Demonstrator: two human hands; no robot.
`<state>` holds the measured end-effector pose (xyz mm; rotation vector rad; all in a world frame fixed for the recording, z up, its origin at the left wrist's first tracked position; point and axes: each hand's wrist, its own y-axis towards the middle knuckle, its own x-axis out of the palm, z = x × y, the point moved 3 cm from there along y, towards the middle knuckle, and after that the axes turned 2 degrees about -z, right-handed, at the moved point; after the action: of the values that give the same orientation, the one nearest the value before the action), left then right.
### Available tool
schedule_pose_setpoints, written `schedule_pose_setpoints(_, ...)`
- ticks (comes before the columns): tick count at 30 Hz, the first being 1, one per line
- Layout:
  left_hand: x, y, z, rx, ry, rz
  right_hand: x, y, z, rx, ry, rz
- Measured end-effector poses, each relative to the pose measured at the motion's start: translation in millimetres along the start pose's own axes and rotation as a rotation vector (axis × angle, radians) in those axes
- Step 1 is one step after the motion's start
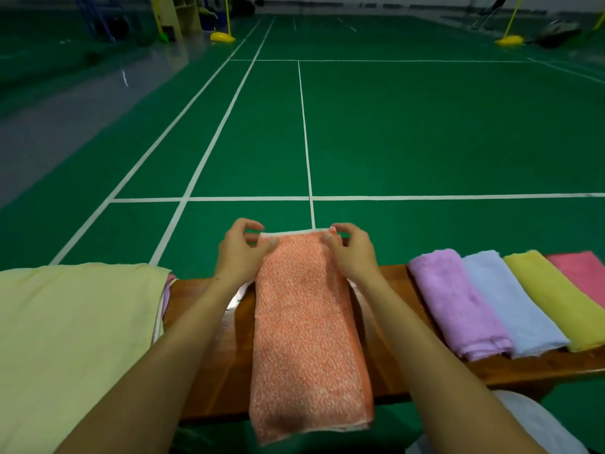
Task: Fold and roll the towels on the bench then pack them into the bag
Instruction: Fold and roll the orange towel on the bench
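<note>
Green court flooring (pixel 425 132) with white lines stretches out ahead of you, and yellow post bases (pixel 222 37) stand far back near the wall. Close in front runs a wooden bench (pixel 209 342), crossing your view from left to right. An orange speckled towel (pixel 307 329), folded into a long strip, lies across the bench, its near end hanging over the edge toward you and its far end raised just past the far edge. Your left hand (pixel 240 253) pinches the far left corner of that strip, thumb on top and fingers curled over the white hem. Your right hand (pixel 352 252) pinches the far right corner the same way, so both hands are grasping the towel's far end. To your left, a pale yellow towel (pixel 72 339) lies spread on top of a stack, with edges of pink and lilac cloth showing beneath its right side. To your right, 4 folded towels sit side by side on the bench, touching one another: a lilac towel (pixel 458 306), a light blue towel (pixel 510 303), a yellow towel (pixel 556 299) and a pink towel (pixel 582 270), which is cut off at the frame edge. Something white (pixel 530 421) shows at the lower right, below the bench.
</note>
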<state>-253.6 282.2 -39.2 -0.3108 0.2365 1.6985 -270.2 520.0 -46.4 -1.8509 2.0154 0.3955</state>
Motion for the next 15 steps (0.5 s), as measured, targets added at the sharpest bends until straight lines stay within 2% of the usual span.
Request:
schedule_pose_setpoints(4, -9.6, -6.9, 9.3, 0.074, 0.097, -0.043, -12.2, -4.4, 2.6, -0.050, -0.083, 0.032)
schedule_pose_setpoints(9, -16.5, -55.2, 16.8, 0.054, 0.047, -0.268, -12.3, -40.0, 5.3, -0.048, 0.083, -0.178)
schedule_pose_setpoints(12, -29.6, -85.8, 18.7, 0.053, -0.047, -0.336, -20.6, -75.7, 7.3, -0.068, 0.077, -0.328)
schedule_pose_setpoints(15, -40.1, -111.6, 8.9, 0.128, 0.024, -0.406, -34.9, -110.0, 17.1, -0.132, 0.004, -0.446)
